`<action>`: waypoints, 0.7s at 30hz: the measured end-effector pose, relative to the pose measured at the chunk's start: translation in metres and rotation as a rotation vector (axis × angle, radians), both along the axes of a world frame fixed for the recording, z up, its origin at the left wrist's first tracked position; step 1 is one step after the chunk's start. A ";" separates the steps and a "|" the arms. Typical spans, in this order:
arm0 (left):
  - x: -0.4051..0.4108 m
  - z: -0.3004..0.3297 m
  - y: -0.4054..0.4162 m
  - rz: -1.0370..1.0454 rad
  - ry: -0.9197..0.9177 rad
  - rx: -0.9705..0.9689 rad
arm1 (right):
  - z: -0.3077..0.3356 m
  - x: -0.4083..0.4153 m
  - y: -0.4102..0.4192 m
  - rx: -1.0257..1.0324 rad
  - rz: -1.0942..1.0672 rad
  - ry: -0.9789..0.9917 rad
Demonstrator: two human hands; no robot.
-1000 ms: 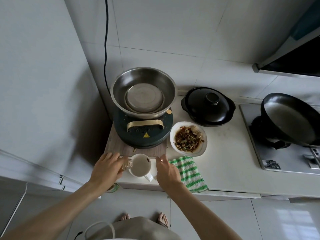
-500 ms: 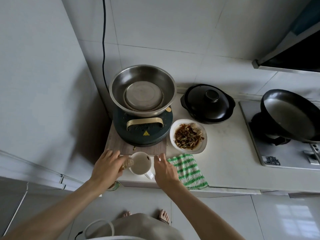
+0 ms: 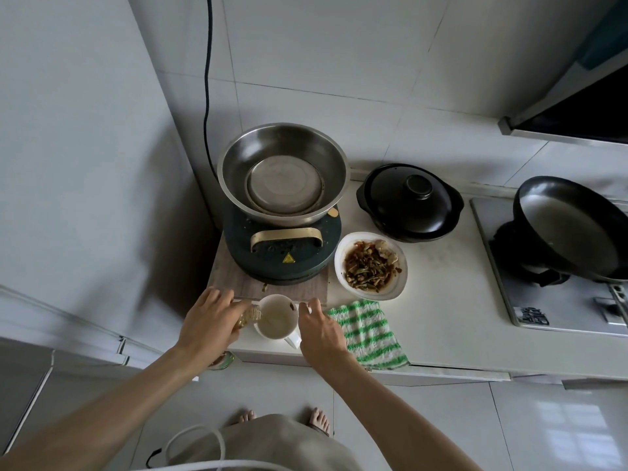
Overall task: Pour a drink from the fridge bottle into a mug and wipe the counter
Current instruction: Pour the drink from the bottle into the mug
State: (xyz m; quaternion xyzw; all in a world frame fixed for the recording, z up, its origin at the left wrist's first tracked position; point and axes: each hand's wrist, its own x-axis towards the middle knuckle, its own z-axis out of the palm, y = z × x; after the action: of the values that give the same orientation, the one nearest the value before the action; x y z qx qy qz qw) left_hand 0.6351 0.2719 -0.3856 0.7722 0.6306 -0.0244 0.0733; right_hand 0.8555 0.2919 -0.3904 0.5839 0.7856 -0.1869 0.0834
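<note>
Both hands busy: left hand (image 3: pixel 210 321) grip wraps tilted bottle (image 3: pixel 249 316), neck over mug (image 3: pixel 277 317); right hand (image 3: pixel 321 329) steadies mug. Pour slowly, stop below rim.

This is a home kitchen: a white counter (image 3: pixel 441 300) by tiled walls, a black pan (image 3: pixel 571 229) on the stove (image 3: pixel 543 300) (a gas one), and a bowl of food (image 3: pixel 371 265).

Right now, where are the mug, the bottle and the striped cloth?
mug (image 3: pixel 276 320), head view, on the pale liquid inside.
bottle (image 3: pixel 252 314), head view, on the neck tipped over the mug's rim.
striped cloth (image 3: pixel 368 333), head view, on the middle of its green-and-white top.
</note>
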 end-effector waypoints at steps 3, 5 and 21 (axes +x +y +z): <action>0.000 0.000 0.001 -0.008 0.005 -0.001 | -0.001 0.000 0.000 0.002 0.007 -0.003; 0.001 0.000 0.001 -0.009 0.007 -0.006 | -0.001 0.000 0.000 -0.001 0.010 -0.004; 0.004 0.001 0.007 -0.047 0.078 -0.008 | -0.008 0.003 -0.003 -0.014 0.012 -0.027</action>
State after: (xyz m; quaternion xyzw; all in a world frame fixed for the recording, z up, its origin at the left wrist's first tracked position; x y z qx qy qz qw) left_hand 0.6394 0.2785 -0.3847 0.7850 0.6146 -0.0587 0.0511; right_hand 0.8584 0.2887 -0.3985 0.5810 0.7866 -0.1838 0.0991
